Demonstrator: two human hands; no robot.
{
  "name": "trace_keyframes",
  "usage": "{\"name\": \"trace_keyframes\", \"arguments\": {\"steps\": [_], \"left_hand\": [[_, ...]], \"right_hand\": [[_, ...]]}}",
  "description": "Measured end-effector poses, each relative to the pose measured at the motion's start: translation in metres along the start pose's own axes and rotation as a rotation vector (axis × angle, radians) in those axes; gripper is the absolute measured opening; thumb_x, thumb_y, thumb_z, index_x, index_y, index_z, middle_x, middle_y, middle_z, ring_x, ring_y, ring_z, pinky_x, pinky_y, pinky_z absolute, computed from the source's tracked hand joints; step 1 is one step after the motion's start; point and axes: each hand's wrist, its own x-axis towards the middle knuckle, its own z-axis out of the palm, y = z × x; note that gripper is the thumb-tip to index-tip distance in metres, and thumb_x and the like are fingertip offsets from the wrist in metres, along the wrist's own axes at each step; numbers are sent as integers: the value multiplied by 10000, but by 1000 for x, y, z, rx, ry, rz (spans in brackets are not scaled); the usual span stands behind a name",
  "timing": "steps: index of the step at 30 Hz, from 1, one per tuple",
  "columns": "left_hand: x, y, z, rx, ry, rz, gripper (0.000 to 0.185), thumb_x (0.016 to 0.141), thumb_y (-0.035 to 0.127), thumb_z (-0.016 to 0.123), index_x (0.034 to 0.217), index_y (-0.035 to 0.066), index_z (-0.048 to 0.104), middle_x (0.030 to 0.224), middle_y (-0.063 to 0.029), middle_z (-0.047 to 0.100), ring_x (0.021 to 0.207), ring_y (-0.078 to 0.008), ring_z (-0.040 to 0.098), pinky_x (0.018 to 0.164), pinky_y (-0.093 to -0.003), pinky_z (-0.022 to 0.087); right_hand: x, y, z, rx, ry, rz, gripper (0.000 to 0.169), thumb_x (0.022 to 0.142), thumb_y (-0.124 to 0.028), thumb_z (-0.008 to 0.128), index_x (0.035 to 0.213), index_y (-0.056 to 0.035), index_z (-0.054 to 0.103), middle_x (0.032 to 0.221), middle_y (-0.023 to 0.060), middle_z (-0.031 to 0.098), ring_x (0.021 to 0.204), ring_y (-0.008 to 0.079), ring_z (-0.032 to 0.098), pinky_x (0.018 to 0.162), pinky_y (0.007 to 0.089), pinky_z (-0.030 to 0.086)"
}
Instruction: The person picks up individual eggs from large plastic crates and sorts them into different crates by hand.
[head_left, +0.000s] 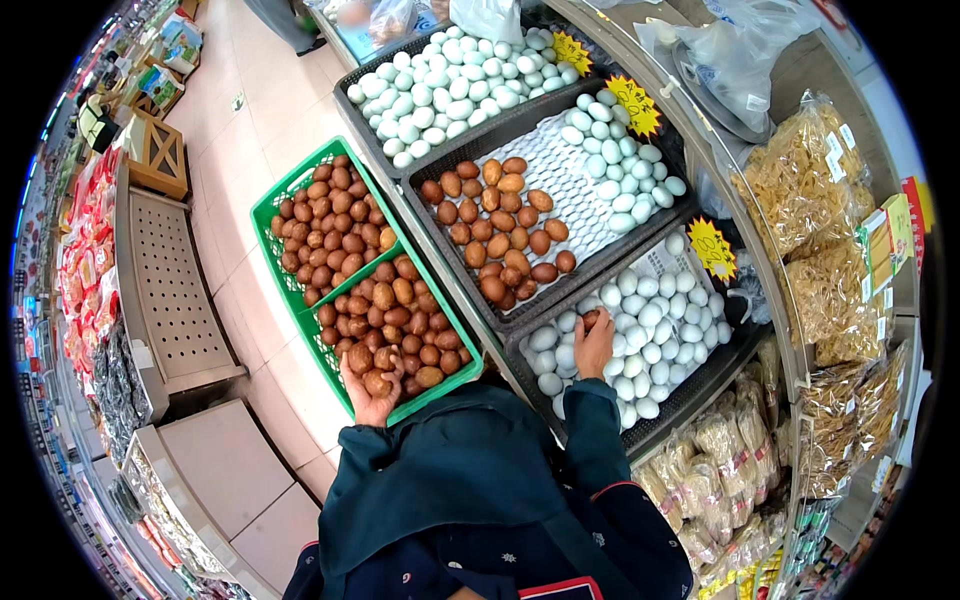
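My left hand (369, 396) is at the near end of a green plastic crate (264, 238), its fingers curled around brown eggs (376, 384). More brown eggs fill both halves of that crate. Over the nearest black tray (643, 436) on the display stand, my right hand (595, 346) grips a single brown egg (591, 319), partly covered by the fingers. Pale bluish-white eggs (634, 339) lie beneath and around that hand. Brown eggs (517, 238) take up the left part of the middle black tray (480, 156), with pale green eggs (611, 153) on its right.
A far black tray (351, 112) holds pale green eggs (450, 82). Yellow starburst price signs (634, 106) stand along the trays' right side. Bagged dried goods (814, 180) fill the right shelf. Left of the aisle is a perforated metal shelf (174, 289). A person's leg (289, 26) shows at the top.
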Motion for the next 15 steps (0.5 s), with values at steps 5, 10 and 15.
{"name": "trace_keyframes", "arguments": {"steps": [5,10,15], "left_hand": [[-1,10,-2,-47,-34,-19,528,832,533,603,1098,84,524,1182,-144,510,981,-257,550,599,-269,526],[9,9,-17,-20,-68,-14,508,829,476,635,1097,55,540,1232,-141,474,1008,-218,540,624,-241,518],[3,7,-16,-80,-55,-20,470,846,488,602,1051,70,540,1211,-170,479,998,-254,531,627,-257,515]], "right_hand": [[7,-26,-14,-220,44,-101,479,779,-231,708,1206,-92,538,1120,194,523,1034,380,522,853,476,443],[14,-115,15,187,-248,-469,477,728,-168,701,1185,-148,565,1184,194,467,1077,383,492,907,451,450],[27,-121,64,40,-413,-514,457,714,-243,701,1143,-157,569,1198,206,394,975,460,511,842,508,478]]}}
